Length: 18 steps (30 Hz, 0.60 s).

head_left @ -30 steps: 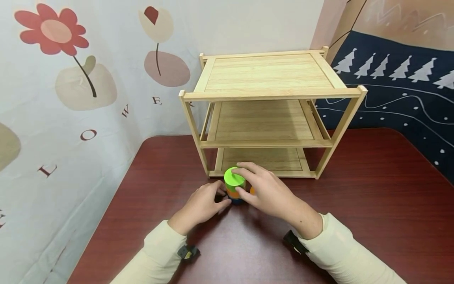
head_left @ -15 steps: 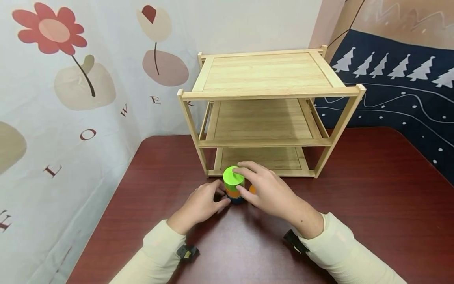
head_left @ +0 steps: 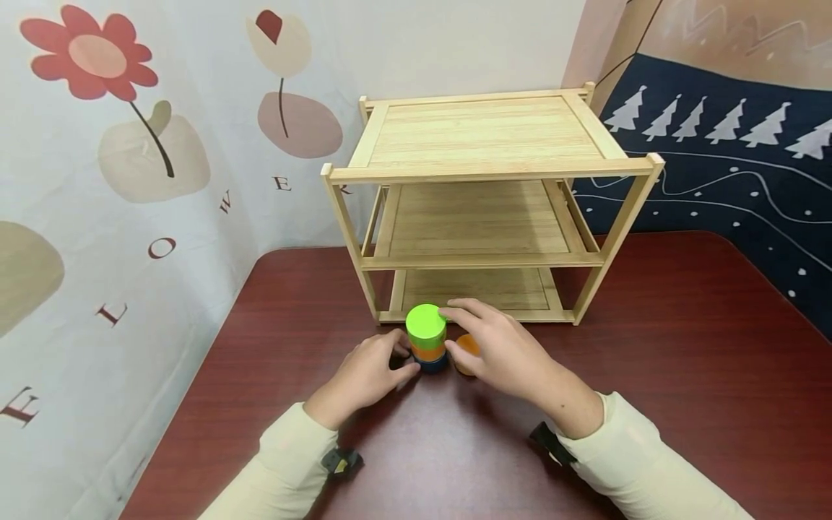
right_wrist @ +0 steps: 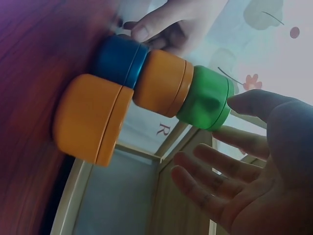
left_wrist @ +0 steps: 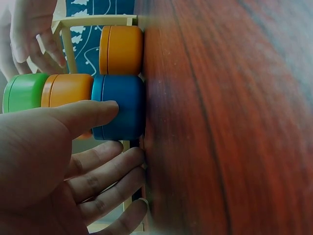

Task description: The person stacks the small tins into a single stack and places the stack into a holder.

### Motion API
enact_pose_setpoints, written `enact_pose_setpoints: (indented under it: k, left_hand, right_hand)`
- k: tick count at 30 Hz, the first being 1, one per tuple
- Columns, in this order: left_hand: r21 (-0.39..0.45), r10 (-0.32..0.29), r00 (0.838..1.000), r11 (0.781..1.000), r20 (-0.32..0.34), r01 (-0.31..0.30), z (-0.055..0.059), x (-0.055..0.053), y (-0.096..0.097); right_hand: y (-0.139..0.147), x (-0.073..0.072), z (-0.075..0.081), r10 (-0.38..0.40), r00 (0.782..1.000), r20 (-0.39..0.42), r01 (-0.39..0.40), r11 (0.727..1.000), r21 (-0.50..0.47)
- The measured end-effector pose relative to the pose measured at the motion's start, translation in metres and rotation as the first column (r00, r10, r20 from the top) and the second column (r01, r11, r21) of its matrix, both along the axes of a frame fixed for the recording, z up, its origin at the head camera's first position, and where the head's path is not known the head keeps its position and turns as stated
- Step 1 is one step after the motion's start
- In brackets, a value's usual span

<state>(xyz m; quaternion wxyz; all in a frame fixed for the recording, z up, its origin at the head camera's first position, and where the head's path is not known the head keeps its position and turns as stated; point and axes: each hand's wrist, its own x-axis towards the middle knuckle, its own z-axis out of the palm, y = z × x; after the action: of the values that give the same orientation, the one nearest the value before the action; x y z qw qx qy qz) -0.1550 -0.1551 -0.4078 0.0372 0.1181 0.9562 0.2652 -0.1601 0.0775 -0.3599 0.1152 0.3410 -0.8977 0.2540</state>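
Observation:
Three small round jars with seamed lids stand stacked on the table: a blue jar [left_wrist: 124, 115] at the bottom, an orange jar [right_wrist: 161, 83] in the middle and a green jar [head_left: 425, 323] on top. Beside the stack, to its right, a second orange jar [head_left: 466, 361] rests on the table. My left hand [head_left: 364, 375] lies at the stack's left side, thumb by the blue jar and fingers loosely spread. To the right, my right hand [head_left: 510, 357] hovers beside the green jar and over the second orange jar, its fingers spread and holding nothing.
Right behind the jars stands a three-tier wooden shelf [head_left: 494, 177]. A dark red wooden table [head_left: 682, 375] bears it all. A flower-printed curtain [head_left: 214, 65] hangs at the left, and a dark tree-printed one [head_left: 702, 173] at the right.
My right hand has drawn a little to the right, off the green jar's top, so more of the second orange jar shows. My left hand has stayed by the stack.

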Motion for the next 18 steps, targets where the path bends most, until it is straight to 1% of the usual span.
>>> enact_pose_setpoints:
  k: [5, 10, 12, 18]
  left_hand:
    - [-0.001, 0.004, 1.000, 1.000, 0.000, -0.004, -0.001, 0.000, 0.000]
    - [-0.006, 0.009, 1.000, 1.000, 0.002, -0.009, -0.001, 0.000, 0.001]
    - [-0.009, 0.011, 1.000, 1.000, 0.005, -0.011, -0.001, 0.000, 0.001]
    - [-0.015, 0.019, 1.000, 1.000, 0.012, -0.018, 0.000, 0.000, 0.001]
  right_hand:
    - [0.005, 0.000, -0.001, -0.026, 1.000, 0.009, 0.025, 0.999, 0.026]
    - [0.009, 0.000, -0.003, -0.019, 1.000, -0.007, 0.019, 0.999, 0.028]
    - [0.010, 0.000, -0.004, -0.018, 1.000, -0.001, 0.018, 0.999, 0.032]
    - [0.013, -0.001, -0.009, -0.022, 1.000, -0.001, 0.022, 0.998, 0.063]
